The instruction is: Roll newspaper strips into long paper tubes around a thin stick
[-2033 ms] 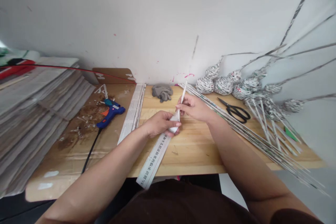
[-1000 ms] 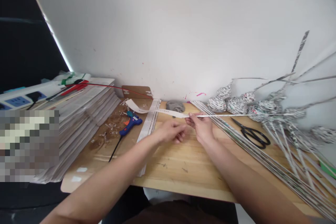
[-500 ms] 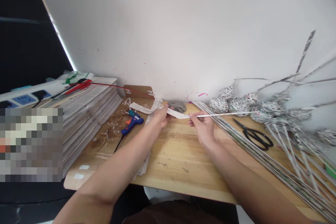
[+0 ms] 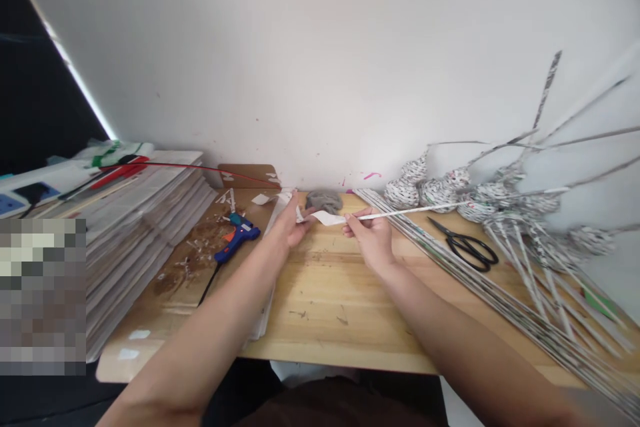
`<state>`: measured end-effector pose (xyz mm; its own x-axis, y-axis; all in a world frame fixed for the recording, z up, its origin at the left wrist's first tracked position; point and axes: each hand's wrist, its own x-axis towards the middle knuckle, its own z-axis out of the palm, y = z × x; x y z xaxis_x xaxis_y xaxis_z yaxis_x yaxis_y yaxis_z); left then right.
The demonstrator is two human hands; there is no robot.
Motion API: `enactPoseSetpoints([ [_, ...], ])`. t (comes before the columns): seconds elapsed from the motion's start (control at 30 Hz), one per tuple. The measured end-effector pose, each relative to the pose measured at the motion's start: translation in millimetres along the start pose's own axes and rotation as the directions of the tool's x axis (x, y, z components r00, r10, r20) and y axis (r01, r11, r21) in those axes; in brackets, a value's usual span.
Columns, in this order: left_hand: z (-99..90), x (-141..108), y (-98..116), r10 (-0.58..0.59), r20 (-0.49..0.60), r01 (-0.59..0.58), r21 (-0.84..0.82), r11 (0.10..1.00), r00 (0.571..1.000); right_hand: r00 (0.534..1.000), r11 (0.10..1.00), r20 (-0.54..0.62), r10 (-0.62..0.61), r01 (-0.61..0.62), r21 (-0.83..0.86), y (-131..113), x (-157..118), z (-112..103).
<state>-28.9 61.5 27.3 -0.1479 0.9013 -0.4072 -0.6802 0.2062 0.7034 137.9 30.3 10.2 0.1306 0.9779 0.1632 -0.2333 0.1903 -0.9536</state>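
A white paper strip (image 4: 331, 218) stretches between my two hands above the wooden table, twisted near its middle. Its loose end (image 4: 261, 199) sticks out beyond my left hand (image 4: 294, 225), whose fingers hold the strip, partly hidden behind the hand. My right hand (image 4: 371, 239) pinches the spot where the strip narrows into a thin rolled paper tube (image 4: 415, 211). That tube points out to the right, across a bundle of paper rods. Just behind the hands lies a grey cloth-like wad (image 4: 324, 201) by the wall.
At left are a blue glue gun (image 4: 237, 240) on stained cardboard (image 4: 165, 307), a tall paper stack (image 4: 165, 213) and a power strip (image 4: 43, 193). To the right lie long paper rods (image 4: 465, 280), black scissors (image 4: 467, 247) and several woven paper pieces (image 4: 440, 195).
The view has swung a little to the right. The strip, flatter before, is now twisted between my hands, and my left hand has turned with its fingers pointing more upward.
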Motion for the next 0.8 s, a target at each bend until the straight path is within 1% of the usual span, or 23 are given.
enactPoseSetpoints([
  [0.03, -0.7, -9, -2, 0.037, -0.02, -0.037, -0.009, 0.999, 0.999, 1.0, 1.0, -0.013, -0.016, 0.016, 0.012, -1, 0, 0],
  [0.07, -1.9, -18, -4, 0.039, -0.017, -0.04, -0.031, 0.999, 0.999, 0.999, 0.999, -0.024, -0.03, 0.03, 0.025, -2, 1, 0],
  [0.17, -6.5, -39, -12, -0.029, -0.012, 0.028, -0.101, 0.994, 0.999, 0.997, 0.996, -0.046, -0.067, 0.069, 0.051, -6, 1, 0],
  [0.23, -8.5, -41, -16, -0.081, 0.026, 0.083, -0.099, 0.992, 0.996, 0.995, 0.994, -0.05, -0.087, 0.09, 0.062, -8, 1, 0],
  [0.3, -8.2, -32, -14, -0.078, 0.03, 0.08, -0.067, 0.995, 0.996, 0.994, 0.992, -0.05, -0.095, 0.098, 0.074, -10, 1, 1],
  [0.37, -6.0, -16, -6, -0.003, -0.04, 0.002, -0.031, 1.0, 0.999, 0.995, 0.992, -0.043, -0.094, 0.097, 0.085, -12, 1, 1],
  [0.47, -1.3, 7, 15, 0.046, -0.088, -0.044, 0.028, 0.999, 0.995, 0.994, 0.991, -0.036, -0.1, 0.103, 0.087, -16, 0, 1],
  [0.57, 5.9, 17, 37, 0.088, -0.083, -0.083, 0.061, 0.995, 0.993, 0.992, 0.99, -0.043, -0.116, 0.118, 0.07, -17, 1, 0],
  [0.63, 14.3, 16, 52, 0.09, -0.02, -0.087, 0.112, 0.99, 0.996, 0.992, 0.99, -0.039, -0.122, 0.125, 0.062, -16, 2, -1],
  [0.67, 19.8, 15, 60, 0.084, 0.034, -0.088, 0.152, 0.984, 0.996, 0.992, 0.99, -0.035, -0.125, 0.127, 0.059, -15, 2, -1],
  [0.7, 25.7, 14, 68, 0.078, 0.133, -0.109, 0.242, 0.964, 0.988, 0.992, 0.99, -0.025, -0.126, 0.127, 0.054, -14, 2, -1],
  [0.73, 31.7, 13, 77, 0.096, 0.211, -0.162, 0.321, 0.933, 0.973, 0.992, 0.991, -0.013, -0.125, 0.126, 0.048, -13, 2, -2],
  [0.8, 41.8, 16, 95, 0.217, 0.261, -0.31, 0.404, 0.861, 0.941, 0.994, 0.993, 0.011, -0.112, 0.112, 0.035, -11, 1, -1],
])
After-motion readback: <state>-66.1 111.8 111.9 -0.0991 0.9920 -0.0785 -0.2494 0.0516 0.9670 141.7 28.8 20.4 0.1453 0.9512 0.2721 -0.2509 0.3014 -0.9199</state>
